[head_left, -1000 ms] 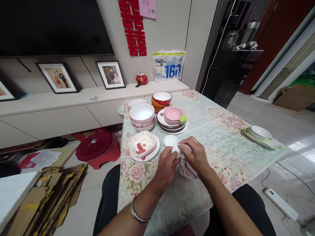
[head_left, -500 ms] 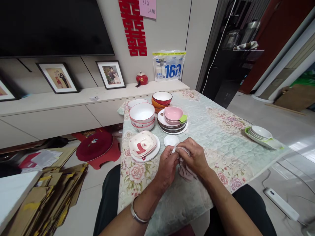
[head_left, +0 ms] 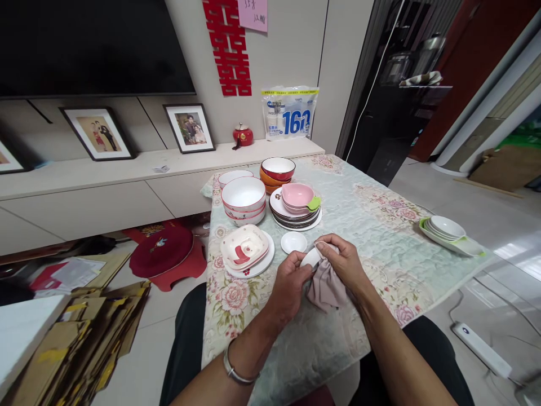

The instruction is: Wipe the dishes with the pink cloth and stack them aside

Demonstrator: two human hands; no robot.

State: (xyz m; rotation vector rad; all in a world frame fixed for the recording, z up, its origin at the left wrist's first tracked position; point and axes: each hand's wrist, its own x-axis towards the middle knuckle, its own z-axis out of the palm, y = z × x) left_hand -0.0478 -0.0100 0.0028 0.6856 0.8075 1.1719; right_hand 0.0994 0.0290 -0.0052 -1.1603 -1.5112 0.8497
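My left hand [head_left: 288, 286] grips the edge of a small white dish [head_left: 311, 258], held tilted above the near part of the table. A pinkish cloth [head_left: 327, 286] is bunched in my right hand [head_left: 344, 264], whose fingers press it against the dish's right side and hang it below. Just beyond my hands, another small white dish [head_left: 293, 242] lies on the tablecloth. To the left, square patterned bowls [head_left: 245, 247] rest on a white plate [head_left: 266, 260].
Behind stand white bowls with red rims [head_left: 244, 194], red and orange bowls [head_left: 278, 169], and stacked plates [head_left: 276, 210] topped by pink bowls [head_left: 298, 195]. Small white bowls [head_left: 448, 226] sit on a green-edged dish [head_left: 460, 246] at the table's right corner.
My right hand has moved slightly right, apart from my left hand. More of the small white dish and the cloth now shows between them.
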